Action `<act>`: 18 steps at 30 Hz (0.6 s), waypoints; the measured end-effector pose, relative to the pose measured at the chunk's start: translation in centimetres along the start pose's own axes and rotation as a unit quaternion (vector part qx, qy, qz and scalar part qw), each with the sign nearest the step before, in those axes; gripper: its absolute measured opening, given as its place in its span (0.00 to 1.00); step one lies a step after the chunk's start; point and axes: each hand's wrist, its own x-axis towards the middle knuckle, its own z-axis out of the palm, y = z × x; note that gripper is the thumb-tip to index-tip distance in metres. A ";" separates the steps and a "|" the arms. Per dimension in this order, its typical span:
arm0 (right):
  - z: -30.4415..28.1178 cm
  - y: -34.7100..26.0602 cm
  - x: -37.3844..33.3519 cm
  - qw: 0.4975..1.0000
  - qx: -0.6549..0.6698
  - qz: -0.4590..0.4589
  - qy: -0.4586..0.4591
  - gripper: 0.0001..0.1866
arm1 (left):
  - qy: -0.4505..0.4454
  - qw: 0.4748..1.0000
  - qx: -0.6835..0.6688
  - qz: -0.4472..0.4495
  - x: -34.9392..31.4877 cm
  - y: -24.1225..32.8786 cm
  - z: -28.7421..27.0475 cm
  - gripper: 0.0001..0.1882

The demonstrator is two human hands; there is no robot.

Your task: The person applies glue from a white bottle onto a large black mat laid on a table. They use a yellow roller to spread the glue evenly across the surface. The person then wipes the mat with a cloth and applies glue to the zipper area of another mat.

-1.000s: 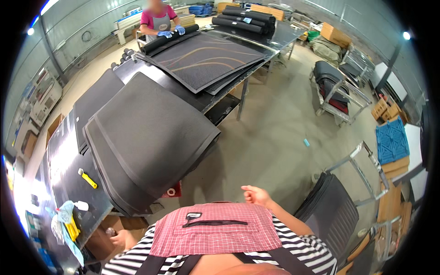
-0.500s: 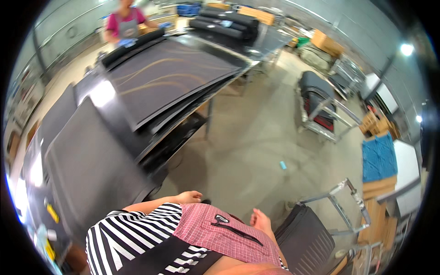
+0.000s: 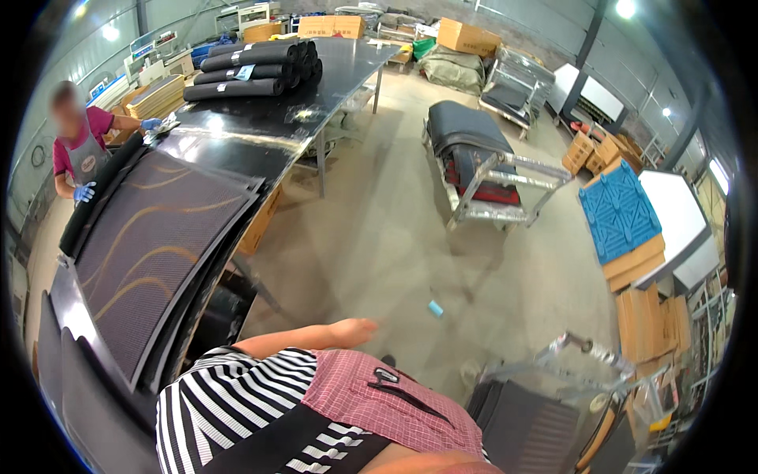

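My left hand [image 3: 354,332] hangs in front of my waist over the grey floor, away from any object. Motion smears its fingers, so their position does not show. Out of sight is my right hand. On the left, the long dark table [image 3: 341,69] carries a stack of dark patterned mats [image 3: 158,237] with tan curving lines. To my lower right, dark folded mats [image 3: 521,423] lie on a metal-framed cart [image 3: 580,351].
Across the table a person [image 3: 83,146] in blue gloves handles a rolled dark mat [image 3: 99,193]. Several black rolls [image 3: 245,71] lie farther along. Another cart [image 3: 497,178] holds dark mats. A blue plastic pallet [image 3: 620,213] leans at right. A small light-blue piece [image 3: 435,308] lies on the floor.
My view has turned to the right, so the table now sits farther left. My right hand has left the picture. My left hand has swung a little forward and right.
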 end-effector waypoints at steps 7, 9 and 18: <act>31.3 -21.3 13.3 0.958 -0.245 -0.057 -0.137 0.13 | 0.090 0.931 -0.035 -0.352 4.2 -16.3 -7.4 0.29; 43.2 -31.4 14.1 0.946 -0.217 -0.154 -0.187 0.13 | 0.013 0.917 0.040 -0.397 3.7 -26.7 -7.0 0.30; 80.5 -50.8 11.6 0.846 -0.210 -0.362 -0.330 0.08 | -0.001 0.855 -0.117 -0.506 14.9 -29.5 -20.6 0.27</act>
